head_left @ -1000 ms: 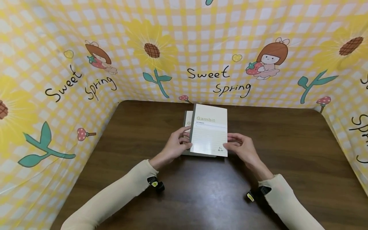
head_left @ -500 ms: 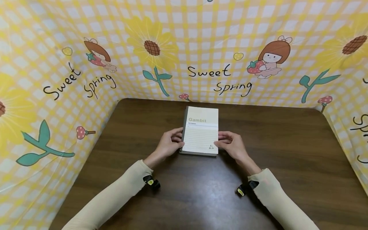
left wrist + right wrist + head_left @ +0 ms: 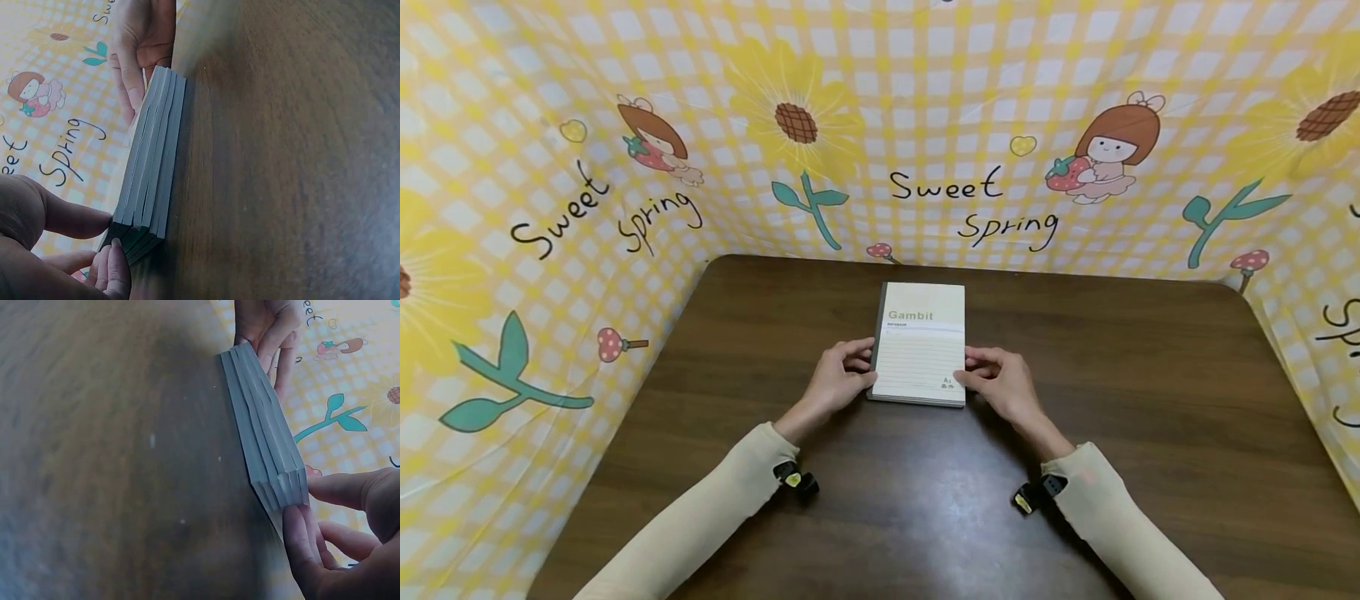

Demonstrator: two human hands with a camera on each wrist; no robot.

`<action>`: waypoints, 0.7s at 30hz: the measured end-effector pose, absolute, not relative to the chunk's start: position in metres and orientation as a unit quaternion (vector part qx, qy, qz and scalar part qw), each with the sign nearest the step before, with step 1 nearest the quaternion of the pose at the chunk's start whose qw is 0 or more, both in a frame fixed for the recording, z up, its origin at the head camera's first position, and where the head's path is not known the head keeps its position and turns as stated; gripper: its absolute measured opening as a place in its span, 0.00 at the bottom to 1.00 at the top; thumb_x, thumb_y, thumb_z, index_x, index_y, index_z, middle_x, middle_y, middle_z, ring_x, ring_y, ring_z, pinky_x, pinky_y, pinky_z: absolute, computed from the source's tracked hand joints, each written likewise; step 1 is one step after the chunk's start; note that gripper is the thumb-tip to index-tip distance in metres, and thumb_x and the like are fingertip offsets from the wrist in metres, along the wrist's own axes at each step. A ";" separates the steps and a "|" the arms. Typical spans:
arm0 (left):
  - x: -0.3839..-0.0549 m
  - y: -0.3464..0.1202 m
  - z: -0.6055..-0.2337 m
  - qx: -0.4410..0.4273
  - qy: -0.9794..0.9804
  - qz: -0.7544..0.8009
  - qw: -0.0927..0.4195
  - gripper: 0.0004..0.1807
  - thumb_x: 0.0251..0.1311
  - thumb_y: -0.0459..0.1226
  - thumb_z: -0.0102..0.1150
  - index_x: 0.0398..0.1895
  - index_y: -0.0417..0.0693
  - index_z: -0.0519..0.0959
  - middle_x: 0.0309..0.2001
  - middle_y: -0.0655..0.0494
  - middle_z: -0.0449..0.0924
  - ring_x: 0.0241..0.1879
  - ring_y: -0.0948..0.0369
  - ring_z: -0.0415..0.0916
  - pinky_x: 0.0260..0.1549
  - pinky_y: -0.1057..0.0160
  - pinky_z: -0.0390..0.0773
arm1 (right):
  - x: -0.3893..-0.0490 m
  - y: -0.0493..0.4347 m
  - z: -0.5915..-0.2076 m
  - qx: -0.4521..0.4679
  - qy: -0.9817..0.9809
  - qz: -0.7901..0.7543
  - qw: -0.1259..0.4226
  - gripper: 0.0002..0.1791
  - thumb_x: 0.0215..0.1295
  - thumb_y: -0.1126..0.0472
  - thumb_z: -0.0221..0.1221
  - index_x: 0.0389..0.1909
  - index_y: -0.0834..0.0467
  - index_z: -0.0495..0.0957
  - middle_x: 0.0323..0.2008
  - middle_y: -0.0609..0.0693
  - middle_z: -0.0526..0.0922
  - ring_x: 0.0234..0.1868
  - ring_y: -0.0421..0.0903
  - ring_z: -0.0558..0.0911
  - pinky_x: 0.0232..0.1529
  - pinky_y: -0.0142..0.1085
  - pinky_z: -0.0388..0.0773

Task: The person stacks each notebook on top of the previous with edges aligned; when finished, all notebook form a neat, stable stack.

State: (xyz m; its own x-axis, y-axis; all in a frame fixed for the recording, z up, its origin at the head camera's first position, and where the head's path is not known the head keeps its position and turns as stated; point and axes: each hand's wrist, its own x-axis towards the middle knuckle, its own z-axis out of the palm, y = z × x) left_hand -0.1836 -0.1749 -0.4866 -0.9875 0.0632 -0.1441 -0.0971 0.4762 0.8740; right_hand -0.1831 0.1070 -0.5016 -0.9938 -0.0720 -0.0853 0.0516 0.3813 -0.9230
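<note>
A stack of several notebooks lies on the brown table, edges nearly lined up. The top notebook has a pale cover with "Gambit" print and a dark spine on its left. My left hand holds the stack at the lower spine side, thumb by the top notebook's edge and bent fingers against the side. Opposite it, my right hand holds the lower right edge, its thumb at the cover's corner. Both wrist views show the layered notebooks' near edges, with the fingertips against the side of the stack.
The dark wooden table extends around the stack. A yellow checked cloth with flower and girl prints hangs along the back and both sides. A small black camera sits at each wrist.
The top notebook has come down, shifted left, onto the lower ones, which it now covers. Both hands moved left with it; over the last half second they have drawn it slightly nearer.
</note>
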 end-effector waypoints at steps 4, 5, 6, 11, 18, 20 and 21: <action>-0.183 -0.175 -0.490 -0.003 0.856 0.512 0.070 0.32 0.61 0.26 0.67 0.71 0.41 0.75 0.58 0.40 0.79 0.54 0.47 0.82 0.49 0.59 0.84 | -0.182 0.107 -0.504 -0.015 0.836 -0.547 0.041 0.24 0.62 0.63 0.73 0.59 0.63 0.84 0.49 0.62 0.87 0.41 0.44 0.88 0.33 0.23 0.80; -0.182 -0.174 -0.490 0.000 0.858 0.509 0.067 0.32 0.61 0.26 0.67 0.71 0.41 0.75 0.57 0.40 0.79 0.54 0.48 0.82 0.49 0.58 0.84 | -0.182 0.107 -0.504 -0.016 0.837 -0.545 0.037 0.24 0.62 0.63 0.74 0.59 0.63 0.85 0.49 0.62 0.87 0.41 0.45 0.89 0.33 0.24 0.80; -0.182 -0.173 -0.491 0.004 0.860 0.506 0.062 0.32 0.61 0.26 0.67 0.71 0.41 0.75 0.57 0.40 0.79 0.53 0.48 0.82 0.50 0.57 0.84 | -0.182 0.108 -0.505 -0.016 0.838 -0.544 0.034 0.23 0.62 0.63 0.74 0.59 0.62 0.85 0.48 0.61 0.87 0.41 0.47 0.89 0.33 0.24 0.80; -0.182 -0.170 -0.497 0.042 0.874 0.482 0.037 0.33 0.62 0.26 0.67 0.72 0.40 0.74 0.59 0.41 0.79 0.52 0.50 0.82 0.50 0.54 0.86 | -0.181 0.110 -0.507 -0.023 0.845 -0.533 0.027 0.23 0.62 0.62 0.73 0.59 0.62 0.85 0.48 0.61 0.88 0.42 0.51 0.89 0.33 0.24 0.80; -0.174 -0.172 -0.499 0.082 0.889 0.451 0.011 0.31 0.64 0.27 0.67 0.71 0.41 0.75 0.57 0.41 0.81 0.50 0.51 0.84 0.48 0.57 0.87 | -0.174 0.121 -0.499 -0.086 0.852 -0.513 0.056 0.24 0.68 0.64 0.67 0.64 0.63 0.81 0.51 0.62 0.89 0.45 0.54 0.91 0.37 0.28 0.83; -0.171 -0.173 -0.497 0.097 0.893 0.439 0.005 0.30 0.64 0.28 0.67 0.71 0.40 0.75 0.55 0.40 0.81 0.50 0.50 0.84 0.47 0.55 0.87 | -0.171 0.127 -0.496 -0.118 0.856 -0.498 0.071 0.23 0.71 0.64 0.66 0.65 0.63 0.79 0.53 0.61 0.88 0.47 0.53 0.90 0.41 0.32 0.85; -0.170 -0.174 -0.496 0.108 0.896 0.431 0.002 0.30 0.65 0.29 0.67 0.71 0.39 0.75 0.56 0.40 0.81 0.51 0.49 0.84 0.48 0.54 0.87 | -0.170 0.129 -0.495 -0.137 0.859 -0.488 0.076 0.23 0.71 0.64 0.65 0.66 0.63 0.79 0.54 0.61 0.88 0.48 0.53 0.90 0.43 0.34 0.86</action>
